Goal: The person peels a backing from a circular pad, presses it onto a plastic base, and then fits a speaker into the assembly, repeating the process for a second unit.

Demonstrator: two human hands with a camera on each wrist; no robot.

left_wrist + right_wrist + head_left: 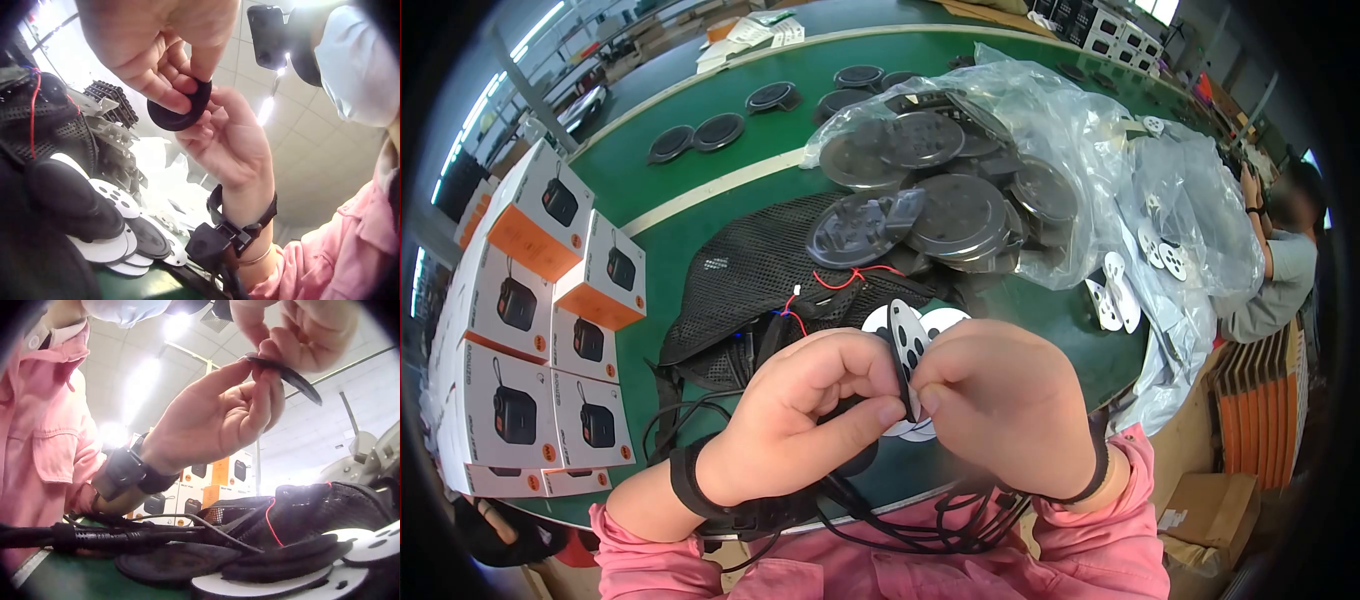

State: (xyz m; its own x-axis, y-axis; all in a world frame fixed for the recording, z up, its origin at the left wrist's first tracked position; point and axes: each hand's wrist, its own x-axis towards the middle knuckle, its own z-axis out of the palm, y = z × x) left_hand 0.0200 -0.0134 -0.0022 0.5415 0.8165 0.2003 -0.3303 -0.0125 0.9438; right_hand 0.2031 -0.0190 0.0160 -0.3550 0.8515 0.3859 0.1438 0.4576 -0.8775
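Held up between both hands is a round black disc (907, 345) with a white, hole-dotted face, standing on edge. My left hand (805, 405) pinches its left side with thumb and curled fingers. At its right edge my right hand (1010, 400) pinches with thumb and fingertips. The dark back of the disc (167, 119) faces the left wrist camera, and it appears tilted and almost edge-on in the right wrist view. Below the hands lie several white perforated discs (115, 195) and black round pads (178, 561), overlapping in a loose pile on the green table.
Behind the hands spreads a black mesh bag (745, 255) with red wires (858, 275). Dark round covers (960, 215) are heaped on clear plastic (1080, 130). White-and-orange boxes (515, 310) stack at left. Black cables (940, 520) run along the front edge. Another person (1280, 260) sits at right.
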